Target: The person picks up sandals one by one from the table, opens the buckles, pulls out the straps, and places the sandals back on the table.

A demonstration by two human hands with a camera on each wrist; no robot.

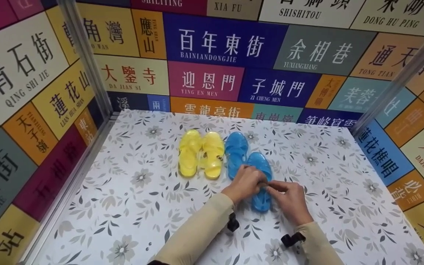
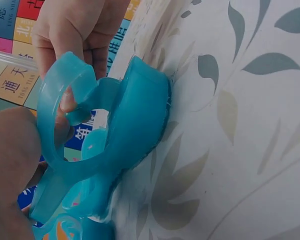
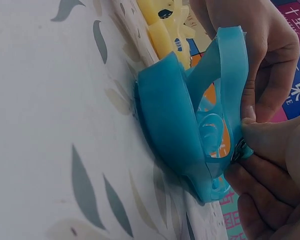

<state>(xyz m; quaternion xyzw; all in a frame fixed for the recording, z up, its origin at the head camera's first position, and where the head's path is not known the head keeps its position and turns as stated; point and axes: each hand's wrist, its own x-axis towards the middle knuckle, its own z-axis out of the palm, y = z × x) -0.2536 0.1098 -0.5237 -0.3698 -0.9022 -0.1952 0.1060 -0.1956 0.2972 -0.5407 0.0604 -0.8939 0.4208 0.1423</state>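
The right-hand blue jelly sandal stands on the patterned tabletop, heel toward me, between my two hands. My left hand pinches its ankle strap from the left. From the right, my right hand pinches the strap's side, thumb and fingers at a small dark metal buckle. Both hands' fingertips come close together over the sandal. Its mate, another blue sandal, lies just to the left and slightly farther back, its heel part hidden behind my left hand.
A pair of yellow sandals stands left of the blue ones, the left yellow sandal beside the right yellow sandal. White tabletop with a leaf and flower print lies beneath. Panels of colourful street-name signs enclose the back and sides.
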